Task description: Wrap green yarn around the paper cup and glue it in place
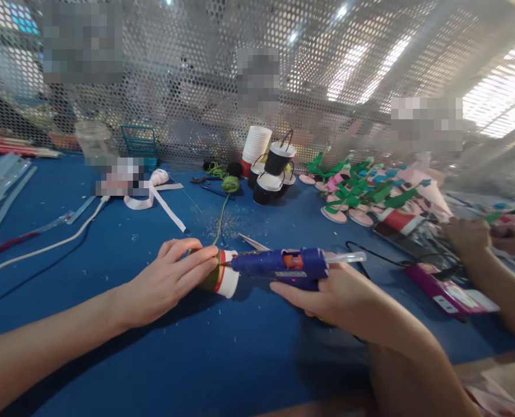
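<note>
My left hand [176, 278] is closed around a paper cup [227, 282] that lies on its side, its white and red end facing right. Dark green yarn wraps the part of the cup nearest my fingers. A strand of green yarn [221, 223] runs from the cup back to a green yarn ball [230, 185]. My right hand [327, 292] grips a blue glue gun [283, 263], with a clear glue stick [348, 257] poking out of its rear. The gun's nozzle is at the cup's red band, close to my left fingertips; whether it touches is unclear.
Scissors [252, 242] lie behind the glue gun. Black cups with handles [267, 188] and stacked paper cups [257, 145] stand at the back. Green and pink crafts [348, 197] fill the back right. A purple power strip [450, 289] lies near another person's hand [468, 236]. White ribbon [168, 209] lies left.
</note>
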`<state>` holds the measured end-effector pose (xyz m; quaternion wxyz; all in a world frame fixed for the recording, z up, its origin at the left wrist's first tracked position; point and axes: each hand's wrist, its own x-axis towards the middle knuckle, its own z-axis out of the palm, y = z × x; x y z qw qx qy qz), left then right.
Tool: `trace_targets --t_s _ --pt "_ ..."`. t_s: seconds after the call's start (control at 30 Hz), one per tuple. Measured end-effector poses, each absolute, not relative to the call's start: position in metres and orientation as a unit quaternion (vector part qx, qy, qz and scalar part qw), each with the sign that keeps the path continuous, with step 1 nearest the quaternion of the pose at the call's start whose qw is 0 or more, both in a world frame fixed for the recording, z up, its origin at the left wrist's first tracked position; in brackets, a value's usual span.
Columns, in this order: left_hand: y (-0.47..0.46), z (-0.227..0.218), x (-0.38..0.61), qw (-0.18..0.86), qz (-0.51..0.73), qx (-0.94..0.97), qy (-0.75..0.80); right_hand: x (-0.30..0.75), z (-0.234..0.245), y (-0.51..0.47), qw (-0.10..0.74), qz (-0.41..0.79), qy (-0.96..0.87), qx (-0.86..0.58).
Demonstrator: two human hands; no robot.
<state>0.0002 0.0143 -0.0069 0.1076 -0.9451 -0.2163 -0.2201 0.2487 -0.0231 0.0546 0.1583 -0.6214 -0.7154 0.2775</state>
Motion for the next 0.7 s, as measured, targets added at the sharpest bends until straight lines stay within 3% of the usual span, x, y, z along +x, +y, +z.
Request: trace_targets --t_s 0.5,0.7 --pt "0.014 -0.009 0.0 0.106 -0.222 -0.946 -0.211 0.253 0.062 -0.02 0.125 0.202 -0.786 -0.571" --pt "0.014 -0.008 0.001 0.115 -0.222 -0.946 -0.205 0.25 0.063 -0.02 0.14 0.247 -0.739 -0.611"
